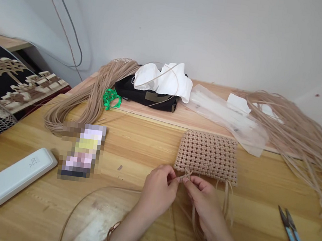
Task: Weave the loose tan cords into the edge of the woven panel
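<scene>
A tan woven piece (208, 154), rectangular and thickly knotted, lies on the table in the head view. At its near left corner, my left hand (161, 187) pinches a tan cord (182, 177) between thumb and finger. My right hand (202, 198) grips the same strands just to the right, the two thumbs almost touching. Loose cord ends (227, 199) hang from the piece's near right corner. One long strand curves away over the table to the left of my left wrist. How the strands cross between the fingertips is partly hidden.
Thread snips (295, 240) with blue handles lie at the right. Cord bundles (84, 95) sit at the back left and far right. Behind are a black pouch (149, 97) and a plastic bag (228, 117). A blurred-out phone (83, 152) and white device (9, 184) are left.
</scene>
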Demonstrator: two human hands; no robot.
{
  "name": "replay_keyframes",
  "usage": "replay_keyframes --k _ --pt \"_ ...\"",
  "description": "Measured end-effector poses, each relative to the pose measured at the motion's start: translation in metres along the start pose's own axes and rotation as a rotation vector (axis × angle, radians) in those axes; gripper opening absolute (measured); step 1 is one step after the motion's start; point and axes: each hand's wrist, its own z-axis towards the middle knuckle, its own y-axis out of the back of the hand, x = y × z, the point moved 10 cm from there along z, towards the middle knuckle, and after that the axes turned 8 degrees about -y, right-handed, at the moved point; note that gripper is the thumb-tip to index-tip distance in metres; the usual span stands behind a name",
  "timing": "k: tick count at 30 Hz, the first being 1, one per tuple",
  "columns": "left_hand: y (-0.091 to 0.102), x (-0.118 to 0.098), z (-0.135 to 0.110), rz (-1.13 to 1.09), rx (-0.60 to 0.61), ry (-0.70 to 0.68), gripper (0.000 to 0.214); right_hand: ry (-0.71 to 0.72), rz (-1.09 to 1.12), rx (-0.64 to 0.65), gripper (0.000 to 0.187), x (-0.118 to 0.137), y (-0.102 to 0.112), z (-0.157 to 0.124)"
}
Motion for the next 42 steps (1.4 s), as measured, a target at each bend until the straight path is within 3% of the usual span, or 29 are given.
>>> replay_keyframes --k 17,29,33,38,42 --pt "-0.013 -0.019 -0.001 0.012 0.038 -0.009 0.025 -0.106 0.027 0.181 0.019 -0.013 -0.005 0.004" --pt "-0.008 -0.022 -0.001 0.077 0.008 -0.048 0.025 -0.1 -0.001 0.192 0.024 -0.01 -0.008 0.002" --pt "-0.017 -0.005 0.002 -0.199 0.05 0.024 0.019 -0.066 -0.017 0.163 0.024 -0.004 -0.007 0.0" --pt "-0.046 0.014 -0.001 -0.775 0.244 0.27 0.013 -0.065 -0.041 0.205 0.027 0.0 -0.011 -0.003" --pt "-0.048 0.011 -0.004 -0.872 0.294 0.326 0.013 -0.049 -0.034 0.238 0.028 0.002 -0.012 -0.002"
